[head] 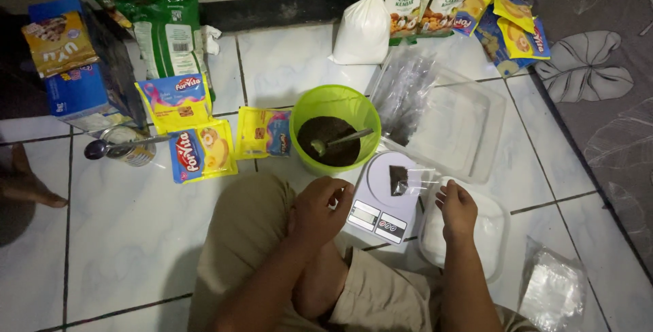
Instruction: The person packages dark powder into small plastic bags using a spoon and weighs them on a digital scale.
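I sit on a tiled floor. My left hand (321, 204) rests loosely curled on my knee, holding nothing I can see. My right hand (457, 208) hovers with fingers apart over a white tray (495, 237), just right of a small white kitchen scale (385, 199). On the scale lies a small clear bag with dark crumbs (400, 179). Behind the scale stands a green bowl (335, 104) of dark crumbs with a metal spoon (340, 140) in it.
A clear lidded box (469, 128) with plastic bags sits right of the bowl. Biscuit packets (203, 152), a tin with a spoon (129, 145), a blue carton (75, 73) lie left. A white powder bag (364, 32) and more packets stand behind. A plastic bag (554, 288) lies right.
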